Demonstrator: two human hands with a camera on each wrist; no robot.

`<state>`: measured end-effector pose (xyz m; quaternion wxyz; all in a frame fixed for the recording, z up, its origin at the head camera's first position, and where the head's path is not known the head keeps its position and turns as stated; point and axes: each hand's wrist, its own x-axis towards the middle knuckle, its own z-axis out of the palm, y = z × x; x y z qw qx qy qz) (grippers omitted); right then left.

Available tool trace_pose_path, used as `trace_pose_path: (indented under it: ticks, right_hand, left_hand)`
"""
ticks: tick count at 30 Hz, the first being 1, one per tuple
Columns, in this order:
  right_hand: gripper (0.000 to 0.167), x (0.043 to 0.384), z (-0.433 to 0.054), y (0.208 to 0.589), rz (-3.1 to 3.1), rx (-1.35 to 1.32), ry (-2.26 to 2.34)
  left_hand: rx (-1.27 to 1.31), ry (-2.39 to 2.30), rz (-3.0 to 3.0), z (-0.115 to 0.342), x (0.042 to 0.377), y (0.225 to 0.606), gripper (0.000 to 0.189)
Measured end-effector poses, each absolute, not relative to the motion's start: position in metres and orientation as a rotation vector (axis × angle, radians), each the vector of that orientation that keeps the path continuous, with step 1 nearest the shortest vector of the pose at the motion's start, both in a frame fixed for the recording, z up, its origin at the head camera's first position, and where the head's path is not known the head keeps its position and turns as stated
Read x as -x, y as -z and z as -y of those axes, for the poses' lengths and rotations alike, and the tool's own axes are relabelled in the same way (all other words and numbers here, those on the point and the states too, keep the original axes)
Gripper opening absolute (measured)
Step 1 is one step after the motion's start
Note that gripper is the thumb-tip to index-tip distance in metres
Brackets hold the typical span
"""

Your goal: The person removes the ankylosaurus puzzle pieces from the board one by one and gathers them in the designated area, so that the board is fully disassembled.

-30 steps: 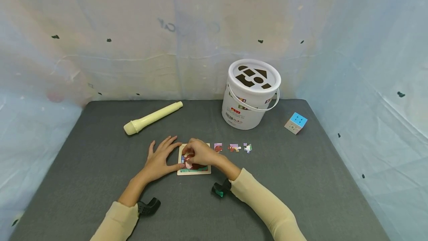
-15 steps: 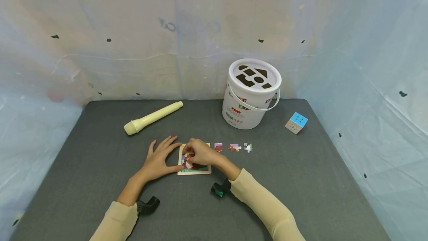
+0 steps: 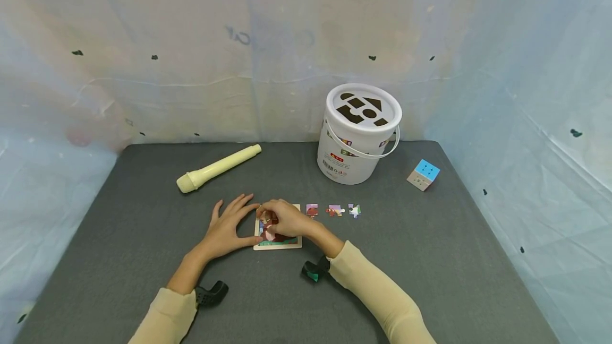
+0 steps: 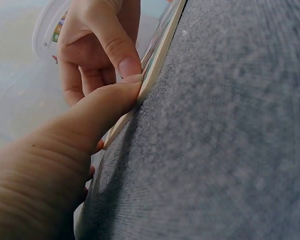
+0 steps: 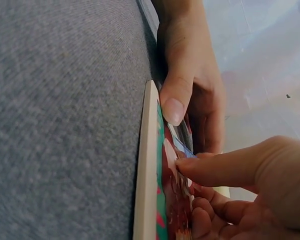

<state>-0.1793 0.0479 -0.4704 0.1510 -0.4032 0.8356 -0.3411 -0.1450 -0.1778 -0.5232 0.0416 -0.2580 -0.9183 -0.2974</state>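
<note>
A small jigsaw puzzle (image 3: pixel 287 240) in a pale wooden frame (image 3: pixel 277 247) lies flat on the dark table, showing a brown figure above green. My left hand (image 3: pixel 227 231) steadies its left side, fingers spread and straight, thumb on the lower left corner and forefinger near the upper one. Over the puzzle's upper left, my right hand (image 3: pixel 289 219) curls its fingers and thumb on a puzzle piece (image 5: pixel 185 149), whose outline is mostly hidden by the fingers. Three loose pieces lie in a row right of the frame: one purple-brown (image 3: pixel 312 210), one multicoloured (image 3: pixel 336 211), one white-green (image 3: pixel 354 211).
Behind the puzzle, a white lidded bucket (image 3: pixel 351 163) with shape cutouts and a handle stands upright. A pale yellow microphone-shaped tube (image 3: pixel 220 168) lies at the back left. A blue-topped puzzle cube (image 3: pixel 424 175) sits at the right. A pale sheet hangs behind the table.
My right fingertips have shifted slightly toward the frame's upper left corner. The left hand, the frame and the loose pieces stay in place.
</note>
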Motion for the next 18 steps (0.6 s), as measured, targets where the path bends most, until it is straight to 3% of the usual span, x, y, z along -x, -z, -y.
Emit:
trace_pose_path:
  ticks: [18]
  right_hand:
    - [0.025,0.1767,-0.0557,0.4747,-2.201,1.082,1.307]
  left_hand:
    - [0.775,0.891,2.827,0.1773,0.1462,0.5229,0.088]
